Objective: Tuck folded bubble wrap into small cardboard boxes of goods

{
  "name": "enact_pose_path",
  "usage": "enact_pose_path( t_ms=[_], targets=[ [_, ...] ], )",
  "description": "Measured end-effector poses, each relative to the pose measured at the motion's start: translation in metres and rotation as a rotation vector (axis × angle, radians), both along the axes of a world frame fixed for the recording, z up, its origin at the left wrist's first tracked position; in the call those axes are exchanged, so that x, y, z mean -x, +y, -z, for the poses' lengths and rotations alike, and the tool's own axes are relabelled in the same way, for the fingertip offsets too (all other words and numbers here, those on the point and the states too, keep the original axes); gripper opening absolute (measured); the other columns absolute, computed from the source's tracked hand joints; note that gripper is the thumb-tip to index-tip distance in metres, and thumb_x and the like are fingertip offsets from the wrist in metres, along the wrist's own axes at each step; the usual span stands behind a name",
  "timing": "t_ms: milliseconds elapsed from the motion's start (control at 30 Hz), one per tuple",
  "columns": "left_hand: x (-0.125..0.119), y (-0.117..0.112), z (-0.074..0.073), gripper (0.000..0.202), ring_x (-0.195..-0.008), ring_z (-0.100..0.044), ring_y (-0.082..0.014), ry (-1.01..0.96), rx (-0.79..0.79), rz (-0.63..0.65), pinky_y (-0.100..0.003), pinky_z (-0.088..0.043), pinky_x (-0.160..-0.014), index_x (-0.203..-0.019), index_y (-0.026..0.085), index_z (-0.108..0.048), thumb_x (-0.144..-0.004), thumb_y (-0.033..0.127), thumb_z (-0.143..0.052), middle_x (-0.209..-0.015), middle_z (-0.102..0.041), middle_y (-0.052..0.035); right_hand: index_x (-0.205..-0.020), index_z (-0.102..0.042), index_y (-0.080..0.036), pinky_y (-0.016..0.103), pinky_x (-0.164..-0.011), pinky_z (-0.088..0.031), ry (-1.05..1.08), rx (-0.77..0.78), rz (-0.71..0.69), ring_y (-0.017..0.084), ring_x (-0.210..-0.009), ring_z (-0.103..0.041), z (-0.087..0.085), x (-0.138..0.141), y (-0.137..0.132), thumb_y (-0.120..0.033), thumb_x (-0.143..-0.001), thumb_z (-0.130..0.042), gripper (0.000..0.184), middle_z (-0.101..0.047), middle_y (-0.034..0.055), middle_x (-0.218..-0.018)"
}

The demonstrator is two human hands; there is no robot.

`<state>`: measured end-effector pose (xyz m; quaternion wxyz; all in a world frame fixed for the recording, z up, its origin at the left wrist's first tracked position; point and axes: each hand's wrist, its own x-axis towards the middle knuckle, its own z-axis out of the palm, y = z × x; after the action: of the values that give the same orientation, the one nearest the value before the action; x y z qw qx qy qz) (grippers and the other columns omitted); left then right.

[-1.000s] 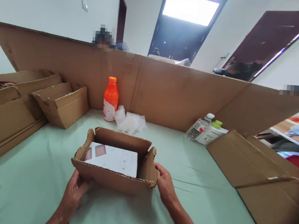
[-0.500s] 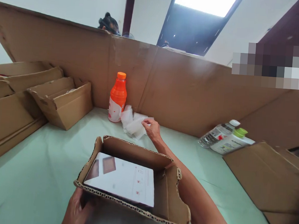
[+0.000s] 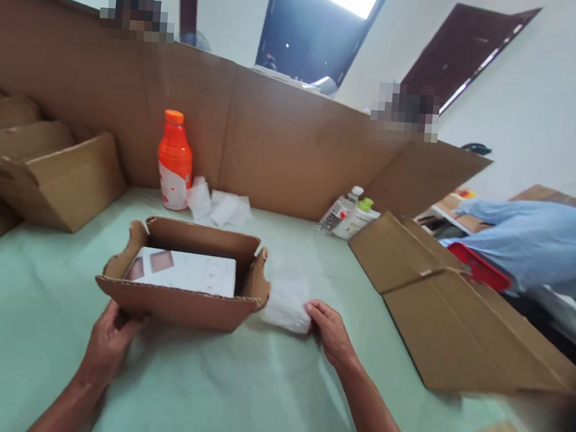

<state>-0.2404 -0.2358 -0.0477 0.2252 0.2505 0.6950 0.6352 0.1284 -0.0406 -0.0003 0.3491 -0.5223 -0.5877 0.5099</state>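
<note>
On the green-covered counter [image 3: 196, 394] stands one open cardboard box [image 3: 177, 312], left of the view's centre, holding one white printed carton [image 3: 202, 274] toward its left end. Left hand [image 3: 112, 336]: at the box's lower near-left corner, fingers partly hidden, grip impossible to tell. Right hand [image 3: 330, 329]: fingers pinch one translucent wrap [image 3: 287, 306] just right of the box. Farther back: orange bottle [image 3: 175, 155], upright, beside translucent pieces [image 3: 227, 208].
</note>
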Motion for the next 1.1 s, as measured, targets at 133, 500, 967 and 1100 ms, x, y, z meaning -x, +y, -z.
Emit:
enact_pose_path(
  t_ms=[133, 500, 967, 1100],
  targets=[
    [-0.012, -0.007, -0.017, 0.063, -0.104, -0.064, -0.0289, 0.005, -0.02, -0.032, -0.041, -0.051, -0.093, -0.122, 0.02, -0.06, -0.065, 0.041, -0.075, -0.112, -0.069, -0.0077, -0.094, -0.069, -0.017, 0.025, -0.049, -0.041, 0.123, 0.159, -0.042, 0.014, -0.055, -0.052, 0.005, -0.01, -0.032, -0.059, -0.072, -0.073, 0.047, -0.061, 0.0, -0.066],
    [-0.096, -0.113, -0.002, 0.074, -0.13, -0.052, -0.0356, 0.449, 0.136, -0.1, -0.049, -0.055, -0.096, -0.151, 0.028, -0.038, -0.084, 0.045, -0.064, -0.152, -0.047, -0.0123, -0.155, -0.027, -0.014, 0.034, -0.079, -0.052, 0.084, -0.172, -0.088, 0.022, -0.089, -0.067, 0.025, 0.004, -0.079, -0.041, -0.078, -0.07, 0.093, -0.072, 0.0098, -0.106],
    [-0.138, -0.107, -0.002, 0.033, -0.124, -0.061, -0.0274, 0.813, 0.034, 0.338, -0.044, -0.054, -0.102, -0.123, 0.021, -0.066, -0.093, 0.023, -0.052, -0.139, -0.059, -0.0132, -0.117, -0.068, -0.015, 0.024, -0.055, -0.043, 0.395, 0.191, -0.101, 0.014, -0.062, -0.062, 0.01, -0.003, -0.133, -0.041, -0.075, -0.075, 0.049, -0.066, 0.0002, -0.071],
    [-0.142, -0.093, -0.003, 0.041, -0.126, -0.059, -0.0268, 0.921, 0.015, 0.435, -0.044, -0.054, -0.102, -0.13, 0.022, -0.062, -0.092, 0.015, -0.048, -0.14, -0.06, -0.0129, -0.108, -0.07, -0.017, 0.025, -0.057, -0.043, 0.522, 0.323, -0.129, 0.015, -0.067, -0.064, 0.006, -0.007, -0.159, -0.041, -0.071, -0.083, 0.046, -0.071, 0.0042, -0.078]
  ],
)
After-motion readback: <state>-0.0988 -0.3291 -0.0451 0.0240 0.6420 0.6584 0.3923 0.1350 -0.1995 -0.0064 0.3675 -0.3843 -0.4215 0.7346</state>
